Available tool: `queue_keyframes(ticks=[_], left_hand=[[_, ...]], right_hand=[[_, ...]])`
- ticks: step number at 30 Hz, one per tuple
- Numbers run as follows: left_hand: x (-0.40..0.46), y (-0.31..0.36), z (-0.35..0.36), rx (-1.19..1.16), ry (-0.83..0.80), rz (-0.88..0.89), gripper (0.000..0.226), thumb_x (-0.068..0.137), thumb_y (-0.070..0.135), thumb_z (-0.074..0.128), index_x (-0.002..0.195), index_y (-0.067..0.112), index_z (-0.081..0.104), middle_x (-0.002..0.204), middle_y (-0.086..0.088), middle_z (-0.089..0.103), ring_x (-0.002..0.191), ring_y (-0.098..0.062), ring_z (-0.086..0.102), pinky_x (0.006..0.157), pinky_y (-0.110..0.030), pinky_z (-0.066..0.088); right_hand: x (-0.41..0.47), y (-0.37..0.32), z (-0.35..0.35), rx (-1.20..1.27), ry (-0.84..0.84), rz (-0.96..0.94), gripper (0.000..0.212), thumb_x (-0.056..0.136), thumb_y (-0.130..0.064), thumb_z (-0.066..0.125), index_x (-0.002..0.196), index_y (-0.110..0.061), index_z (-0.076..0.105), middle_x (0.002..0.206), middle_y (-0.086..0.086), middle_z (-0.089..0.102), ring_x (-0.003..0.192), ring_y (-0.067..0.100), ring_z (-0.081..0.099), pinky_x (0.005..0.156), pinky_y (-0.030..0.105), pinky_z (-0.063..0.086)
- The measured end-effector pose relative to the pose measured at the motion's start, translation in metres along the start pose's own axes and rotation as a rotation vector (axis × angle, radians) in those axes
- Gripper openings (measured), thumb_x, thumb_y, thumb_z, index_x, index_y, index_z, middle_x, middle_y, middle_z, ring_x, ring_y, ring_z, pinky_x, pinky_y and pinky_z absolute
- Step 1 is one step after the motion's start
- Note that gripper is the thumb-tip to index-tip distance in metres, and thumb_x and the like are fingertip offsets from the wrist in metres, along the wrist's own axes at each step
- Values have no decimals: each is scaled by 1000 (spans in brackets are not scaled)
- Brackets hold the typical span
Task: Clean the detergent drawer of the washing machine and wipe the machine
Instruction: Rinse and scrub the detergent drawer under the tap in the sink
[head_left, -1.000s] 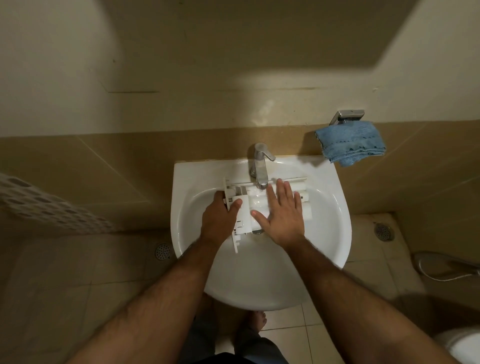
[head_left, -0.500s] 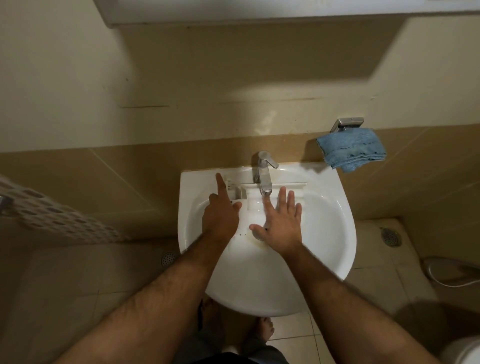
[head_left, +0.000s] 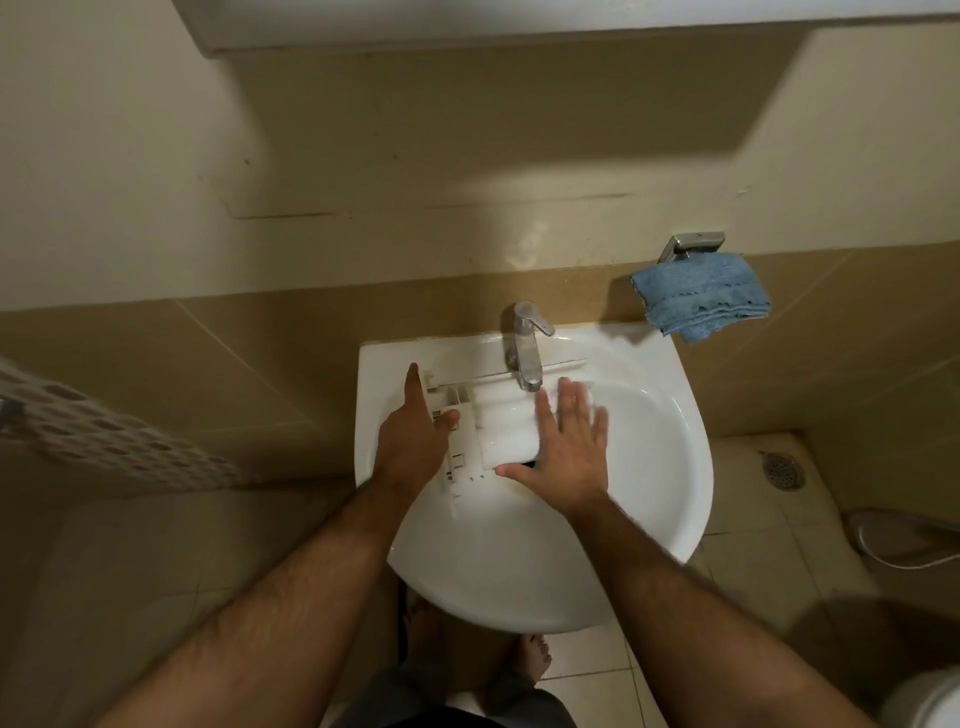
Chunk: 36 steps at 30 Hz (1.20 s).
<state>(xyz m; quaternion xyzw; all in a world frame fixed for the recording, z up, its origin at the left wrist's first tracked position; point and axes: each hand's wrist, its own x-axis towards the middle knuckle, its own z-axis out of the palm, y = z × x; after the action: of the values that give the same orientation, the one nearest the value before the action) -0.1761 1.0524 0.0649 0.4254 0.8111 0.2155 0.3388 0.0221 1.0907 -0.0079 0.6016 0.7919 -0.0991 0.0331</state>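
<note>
Since half a second ago the right hand (head_left: 563, 457) has slid a little toward the tap, its blurred fingers now lying flat and spread across the white detergent drawer (head_left: 488, 426), while the left hand (head_left: 413, 441) stays at the drawer's left end. The left thumb curls onto the drawer's front panel, the forefinger stretched out along the sink rim, so this hand holds the drawer. The drawer lies inside the white washbasin (head_left: 675, 467), under the chrome tap (head_left: 525, 345). A blue cloth (head_left: 698, 296) hangs on a wall holder beside the basin, well apart from both hands.
</note>
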Motion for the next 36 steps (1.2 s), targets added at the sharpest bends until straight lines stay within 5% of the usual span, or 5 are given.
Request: queue_keyframes(ticks=[7,11,16,24,36], left_hand=[[4,-5,-10,-49,-10,-91,84,94,33,59,154,33,-1,127,-10,59,79,-20,65,52,-32,58],[4,-8,-16,-107,-36,-131,86,94,31,61,153,35,-1,122,-10,60,83,-23,65,57,-41,61],[5,-4,-17,-76,-52,-151,88,94,34,59,153,32,-6,121,-9,61,78,-24,64,50,-35,58],[10,-12,-35,118,-55,-68,119,76,50,76,154,19,-9,141,-15,48,122,-33,54,96,-40,48],[27,19,17,113,-474,154,73,89,38,67,150,17,32,154,-6,35,138,-24,38,113,-37,33]], right_hand=[[-9,-9,1,253,43,116,119,68,-86,52,156,-19,7,162,14,-11,148,31,-17,118,51,7],[-12,3,0,986,119,610,106,75,-65,69,154,-19,16,161,15,14,147,34,17,117,45,24],[-5,-16,-10,1837,-142,756,64,82,-45,74,129,-20,39,116,12,61,85,31,66,61,44,58],[-8,-30,-12,1798,-120,771,64,78,-33,79,125,-30,37,115,9,63,92,28,64,64,53,58],[-31,3,-34,1391,-338,596,62,77,-40,75,127,-44,39,117,5,63,97,27,67,60,42,59]])
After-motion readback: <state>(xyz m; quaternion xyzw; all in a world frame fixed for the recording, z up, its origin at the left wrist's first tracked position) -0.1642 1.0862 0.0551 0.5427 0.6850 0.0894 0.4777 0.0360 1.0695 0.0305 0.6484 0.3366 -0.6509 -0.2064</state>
